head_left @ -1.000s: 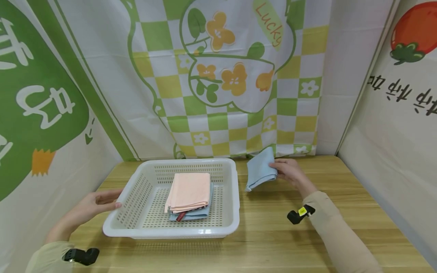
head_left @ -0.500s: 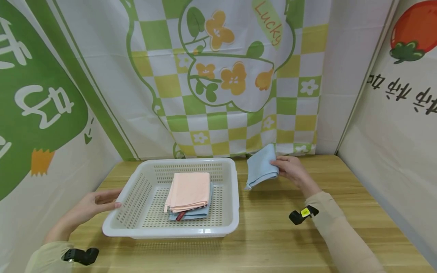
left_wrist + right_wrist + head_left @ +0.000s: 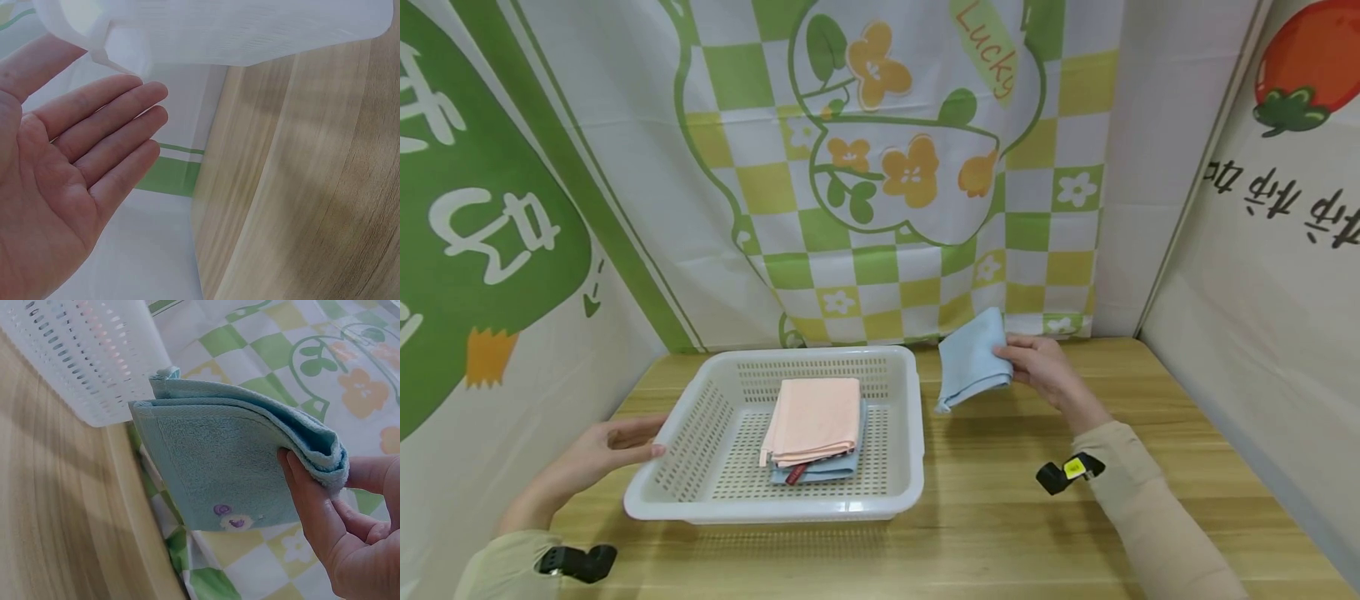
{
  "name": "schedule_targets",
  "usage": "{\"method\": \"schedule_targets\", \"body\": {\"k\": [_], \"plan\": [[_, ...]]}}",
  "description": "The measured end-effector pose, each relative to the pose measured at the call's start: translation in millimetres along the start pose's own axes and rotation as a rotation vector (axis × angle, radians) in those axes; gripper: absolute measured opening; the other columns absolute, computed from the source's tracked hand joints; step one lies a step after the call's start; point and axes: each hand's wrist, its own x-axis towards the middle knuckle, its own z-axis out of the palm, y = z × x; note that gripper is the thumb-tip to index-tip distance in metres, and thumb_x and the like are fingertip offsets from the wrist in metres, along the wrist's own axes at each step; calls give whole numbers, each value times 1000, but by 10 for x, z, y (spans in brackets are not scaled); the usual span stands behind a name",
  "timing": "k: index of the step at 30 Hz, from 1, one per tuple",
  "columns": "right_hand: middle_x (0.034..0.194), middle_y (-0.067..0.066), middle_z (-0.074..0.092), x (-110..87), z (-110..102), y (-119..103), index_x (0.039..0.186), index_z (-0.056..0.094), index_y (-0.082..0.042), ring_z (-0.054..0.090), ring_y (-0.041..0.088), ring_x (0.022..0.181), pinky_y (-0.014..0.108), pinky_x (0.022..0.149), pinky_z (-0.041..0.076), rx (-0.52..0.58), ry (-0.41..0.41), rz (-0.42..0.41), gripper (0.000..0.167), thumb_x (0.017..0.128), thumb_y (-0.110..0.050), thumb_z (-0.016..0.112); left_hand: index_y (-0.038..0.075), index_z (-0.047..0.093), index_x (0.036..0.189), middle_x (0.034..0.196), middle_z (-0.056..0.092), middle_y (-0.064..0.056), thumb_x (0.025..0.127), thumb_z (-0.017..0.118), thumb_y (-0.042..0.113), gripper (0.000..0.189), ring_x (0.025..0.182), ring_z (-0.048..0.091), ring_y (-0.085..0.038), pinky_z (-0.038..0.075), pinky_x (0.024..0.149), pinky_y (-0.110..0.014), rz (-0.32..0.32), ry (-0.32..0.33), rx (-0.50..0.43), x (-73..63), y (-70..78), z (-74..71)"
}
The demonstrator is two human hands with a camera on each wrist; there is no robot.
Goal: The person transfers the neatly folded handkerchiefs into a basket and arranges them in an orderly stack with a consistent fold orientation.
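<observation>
A white plastic basket point(image 3: 886, 507) stands on the wooden table, with a folded pink towel point(image 3: 818, 417) lying on a folded blue towel point(image 3: 827, 472) inside it. My left hand point(image 3: 597, 457) is at the basket's left side, its thumb touching the rim. In the left wrist view its fingers point(image 3: 112, 119) are straight, palm showing. To the right of the basket, my right hand point(image 3: 1043, 367) pinches another folded light blue towel point(image 3: 973, 357) by its right edge, above the table. The right wrist view shows its folded layers and a small purple and white flower decoration.
The wooden table point(image 3: 1037, 533) reaches back to a green and yellow checkered curtain point(image 3: 917, 292) close behind the held towel. Printed white cloth walls stand at left and right, the right one bearing a tomato picture point(image 3: 1303, 71).
My right hand has raised the blue towel slightly. My left hand and the basket stay in nearly the same place.
</observation>
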Motion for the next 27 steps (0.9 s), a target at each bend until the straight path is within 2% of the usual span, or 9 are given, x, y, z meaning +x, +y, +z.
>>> {"method": "schedule_targets", "body": {"k": [3, 6, 10, 13, 15, 18, 20, 24, 27], "plan": [[89, -8, 63, -23, 6, -38, 138, 34, 16, 64, 2, 79, 17, 73, 55, 0, 3, -4, 56, 94, -10, 57, 1, 42, 142, 139, 48, -23, 93, 60, 32, 60, 102, 47, 15, 48, 89, -56, -12, -2, 3, 2, 0, 2], [91, -7, 63, -48, 9, -79, 138, 36, 15, 64, 2, 81, 17, 75, 55, -13, 4, -7, 56, 94, -12, 58, 1, 42, 142, 139, 48, -23, 93, 60, 33, 61, 107, 51, 4, 48, 90, -56, -20, -1, 15, 3, 3, 2], [90, -7, 64, -74, 22, -139, 137, 37, 15, 65, 4, 81, 18, 75, 55, -16, -2, -20, 55, 94, -14, 58, 1, 42, 142, 139, 48, -23, 93, 60, 34, 61, 117, 57, -24, 49, 89, -54, -20, 0, 32, 4, 11, 7], [89, -8, 65, -82, 39, -188, 136, 39, 15, 66, 4, 80, 19, 74, 55, -9, -6, -35, 54, 94, -13, 58, 0, 42, 141, 139, 48, -24, 93, 60, 34, 61, 119, 55, -32, 50, 88, -54, -17, -2, 32, 4, 20, 9], [89, -8, 65, -86, 56, -221, 135, 40, 15, 66, 4, 80, 19, 73, 56, -9, -7, -39, 53, 94, -13, 58, 1, 42, 141, 139, 49, -23, 93, 60, 34, 61, 116, 56, -21, 49, 89, -54, -23, -4, 30, 4, 23, 7], [88, -8, 65, -95, 80, -262, 135, 41, 15, 66, 4, 80, 19, 73, 56, -16, -10, -41, 52, 94, -13, 59, 0, 41, 142, 139, 48, -23, 93, 60, 34, 62, 115, 56, -16, 48, 89, -57, -25, -9, 22, 3, 26, 4], [87, -8, 65, -102, 97, -287, 134, 42, 14, 66, 4, 79, 18, 73, 55, -20, -8, -41, 52, 93, -14, 59, 0, 41, 142, 139, 48, -23, 93, 60, 33, 62, 116, 56, -19, 48, 89, -57, -27, -9, 23, 4, 24, 6], [87, -7, 65, -106, 132, -325, 131, 44, 15, 66, 5, 78, 19, 72, 56, -20, -8, -56, 50, 93, -14, 61, 0, 41, 142, 139, 48, -24, 93, 60, 33, 62, 119, 54, -36, 48, 89, -57, -24, -4, 30, 12, 17, 11], [88, -6, 65, -105, 157, -347, 129, 46, 15, 66, 5, 79, 19, 73, 56, -21, -14, -66, 48, 93, -13, 60, 0, 41, 142, 139, 48, -24, 93, 60, 34, 62, 120, 53, -38, 48, 89, -57, -27, -3, 32, 17, 13, 12]]}}
